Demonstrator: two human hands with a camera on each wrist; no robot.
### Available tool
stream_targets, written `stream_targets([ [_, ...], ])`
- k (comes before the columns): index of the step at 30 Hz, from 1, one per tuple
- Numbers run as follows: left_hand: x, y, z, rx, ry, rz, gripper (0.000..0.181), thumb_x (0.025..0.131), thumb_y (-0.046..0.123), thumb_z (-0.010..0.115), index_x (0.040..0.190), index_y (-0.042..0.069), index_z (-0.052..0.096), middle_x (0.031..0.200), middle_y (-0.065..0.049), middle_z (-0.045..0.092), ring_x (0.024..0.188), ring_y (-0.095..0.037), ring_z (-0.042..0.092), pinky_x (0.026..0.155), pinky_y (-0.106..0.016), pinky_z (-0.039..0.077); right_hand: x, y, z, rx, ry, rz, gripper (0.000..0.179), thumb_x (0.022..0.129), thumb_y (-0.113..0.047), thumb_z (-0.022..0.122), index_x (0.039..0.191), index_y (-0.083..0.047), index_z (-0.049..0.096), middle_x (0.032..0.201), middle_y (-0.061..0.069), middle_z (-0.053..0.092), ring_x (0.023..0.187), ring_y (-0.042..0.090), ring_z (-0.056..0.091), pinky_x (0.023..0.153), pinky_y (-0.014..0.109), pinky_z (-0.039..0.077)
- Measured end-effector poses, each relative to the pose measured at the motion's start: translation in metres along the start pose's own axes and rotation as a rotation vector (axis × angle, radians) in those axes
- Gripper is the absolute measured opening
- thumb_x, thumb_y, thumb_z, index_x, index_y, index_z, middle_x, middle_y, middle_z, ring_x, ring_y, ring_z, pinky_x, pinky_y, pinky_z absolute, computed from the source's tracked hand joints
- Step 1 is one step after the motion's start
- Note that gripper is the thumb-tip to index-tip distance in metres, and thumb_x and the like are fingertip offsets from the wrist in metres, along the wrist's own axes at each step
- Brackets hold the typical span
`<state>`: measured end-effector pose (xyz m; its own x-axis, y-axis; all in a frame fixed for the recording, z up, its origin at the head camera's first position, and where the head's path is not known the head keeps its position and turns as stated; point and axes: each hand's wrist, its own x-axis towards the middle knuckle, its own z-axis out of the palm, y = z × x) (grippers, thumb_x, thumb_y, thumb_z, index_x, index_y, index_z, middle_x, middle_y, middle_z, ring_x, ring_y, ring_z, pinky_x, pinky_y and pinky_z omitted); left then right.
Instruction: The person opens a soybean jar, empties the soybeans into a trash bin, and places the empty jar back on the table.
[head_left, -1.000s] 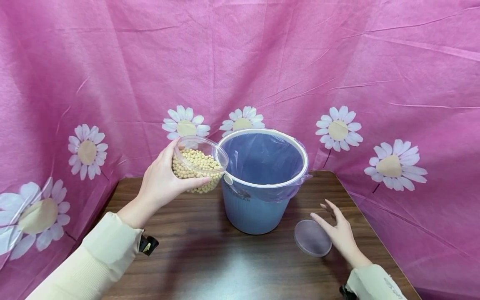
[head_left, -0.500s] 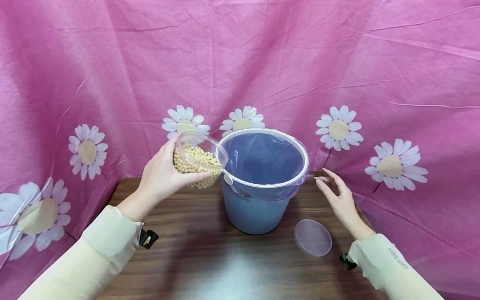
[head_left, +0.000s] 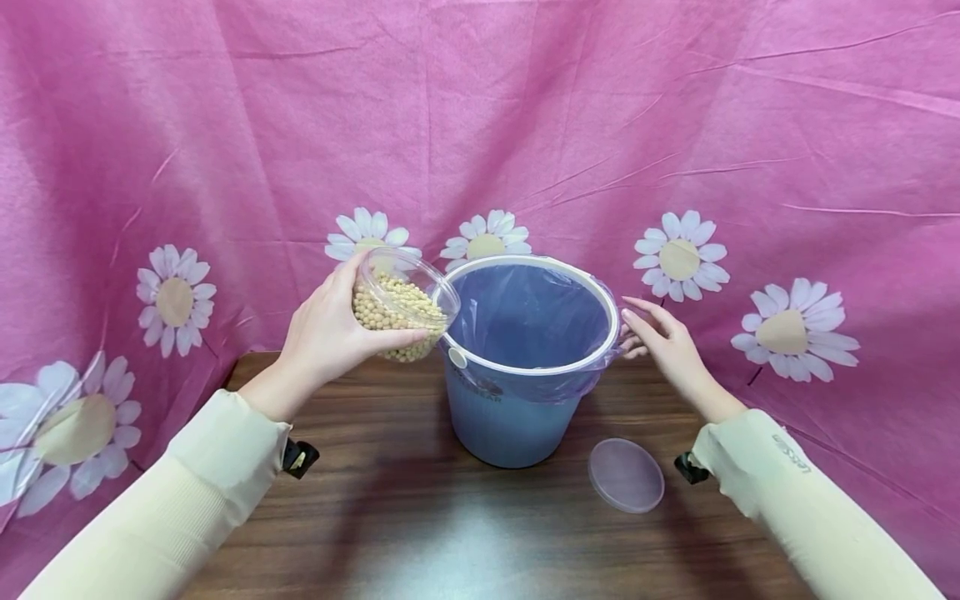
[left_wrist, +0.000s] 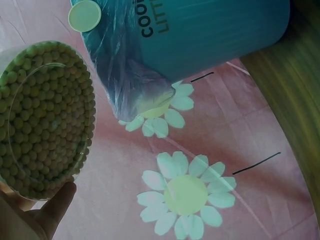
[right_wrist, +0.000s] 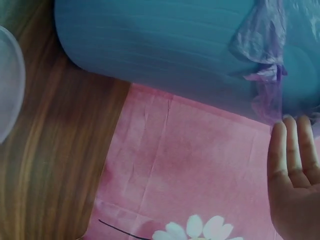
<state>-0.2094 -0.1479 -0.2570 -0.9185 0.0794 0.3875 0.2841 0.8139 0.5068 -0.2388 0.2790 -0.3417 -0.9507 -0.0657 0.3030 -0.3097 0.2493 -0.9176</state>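
My left hand [head_left: 322,333] grips a clear plastic jar [left_wrist: 47,120] of soybeans [head_left: 393,310] by its side. The jar has no lid on and tilts right, its mouth beside the left rim of a blue trash can [head_left: 510,425]. A thin purple-tinted bag [head_left: 592,379] lines the can and folds over its white rim. At the can's right side is my right hand [head_left: 671,354], its fingertips right at the bag's overhang. In the right wrist view its fingers [right_wrist: 295,155] look straight, with nothing between them. The far fingers of my left hand are hidden behind the jar.
A round translucent lid [head_left: 626,475] lies on the brown wooden table [head_left: 360,533], to the front right of the can. A pink cloth [head_left: 480,125] with printed daisies hangs close around the table's back and sides.
My right hand has moved away from beside the lid, up and back to the can's right rim. My left hand has raised the jar a little, still tilted. Lid and can stay put.
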Motion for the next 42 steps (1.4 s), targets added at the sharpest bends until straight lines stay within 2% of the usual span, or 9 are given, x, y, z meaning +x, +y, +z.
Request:
stream_targets([
  [3,0.003,0.000,0.001,0.015,-0.014,0.001,0.121,0.054,0.079,0.078,0.153,0.030,0.031,0.145,-0.008,0.052,0.125,-0.033,0.055,0.091,-0.059,0.049,0.010,-0.004,0.002,-0.047,-0.041,0.085,0.053,0.103,-0.028,0.054,0.146,0.000,0.041,0.083,-0.013,0.066,0.064,0.003,0.065,0.060,0.025,0.058],
  [7,0.008,0.001,0.003,0.027,-0.020,0.011,0.122,0.053,0.080,0.078,0.153,0.029,0.031,0.143,-0.009,0.053,0.123,-0.032,0.057,0.090,-0.057,0.050,0.019,-0.008,0.006,-0.080,-0.061,0.170,0.059,0.102,-0.034,0.055,0.149,-0.004,0.039,0.084,-0.012,0.062,0.060,0.002,0.061,0.057,0.029,0.058],
  [13,0.014,0.002,0.006,0.057,-0.014,0.038,0.124,0.050,0.082,0.077,0.152,0.028,0.031,0.136,-0.010,0.057,0.120,-0.029,0.057,0.088,-0.054,0.051,0.027,-0.010,0.014,-0.078,-0.034,0.247,0.062,0.099,-0.039,0.057,0.151,-0.008,0.040,0.076,-0.014,0.052,0.057,-0.002,0.048,0.050,0.019,0.048],
  [17,0.019,0.003,0.008,0.068,-0.017,0.058,0.125,0.051,0.083,0.077,0.152,0.024,0.032,0.140,-0.008,0.055,0.125,-0.027,0.055,0.092,-0.055,0.050,0.029,-0.003,0.019,-0.027,0.001,0.256,0.063,0.098,-0.039,0.060,0.150,-0.008,0.042,0.077,-0.016,0.054,0.059,-0.004,0.047,0.050,0.015,0.043],
  [21,0.025,0.005,0.009,0.084,-0.022,0.078,0.125,0.052,0.085,0.074,0.153,0.027,0.031,0.151,-0.001,0.046,0.130,-0.025,0.052,0.093,-0.056,0.049,0.030,0.002,0.023,-0.006,0.029,0.258,0.064,0.096,-0.039,0.062,0.149,-0.009,0.043,0.097,-0.014,0.060,0.069,-0.003,0.056,0.059,0.015,0.050],
  [25,0.030,0.007,0.009,0.101,-0.039,0.087,0.123,0.053,0.084,0.074,0.154,0.028,0.030,0.160,0.004,0.034,0.138,-0.025,0.045,0.096,-0.059,0.048,0.031,0.003,0.024,-0.041,0.021,0.266,0.065,0.095,-0.040,0.064,0.151,-0.014,0.042,0.109,-0.010,0.056,0.079,0.000,0.058,0.064,0.017,0.051],
  [31,0.036,0.011,0.007,0.121,-0.065,0.101,0.118,0.055,0.080,0.076,0.150,0.022,0.037,0.145,-0.002,0.050,0.129,-0.025,0.051,0.091,-0.057,0.050,0.033,-0.001,0.025,-0.062,0.025,0.292,0.069,0.090,-0.035,0.072,0.150,-0.019,0.044,0.101,-0.011,0.059,0.070,0.000,0.059,0.058,0.018,0.051],
  [38,0.044,0.014,0.006,0.152,-0.090,0.111,0.109,0.055,0.081,0.075,0.141,0.022,0.045,0.124,0.000,0.059,0.113,-0.023,0.057,0.082,-0.051,0.053,0.035,-0.004,0.027,-0.136,0.072,0.290,0.069,0.084,-0.037,0.078,0.145,-0.017,0.052,0.077,-0.014,0.053,0.049,-0.001,0.040,0.047,0.018,0.040],
  [42,0.047,0.015,0.006,0.172,-0.094,0.122,0.110,0.055,0.082,0.074,0.142,0.021,0.045,0.121,-0.002,0.061,0.110,-0.026,0.058,0.080,-0.051,0.053,0.035,-0.006,0.028,-0.206,0.093,0.268,0.067,0.084,-0.038,0.078,0.143,-0.017,0.054,0.102,0.005,0.066,0.057,-0.001,0.042,0.052,0.017,0.041],
])
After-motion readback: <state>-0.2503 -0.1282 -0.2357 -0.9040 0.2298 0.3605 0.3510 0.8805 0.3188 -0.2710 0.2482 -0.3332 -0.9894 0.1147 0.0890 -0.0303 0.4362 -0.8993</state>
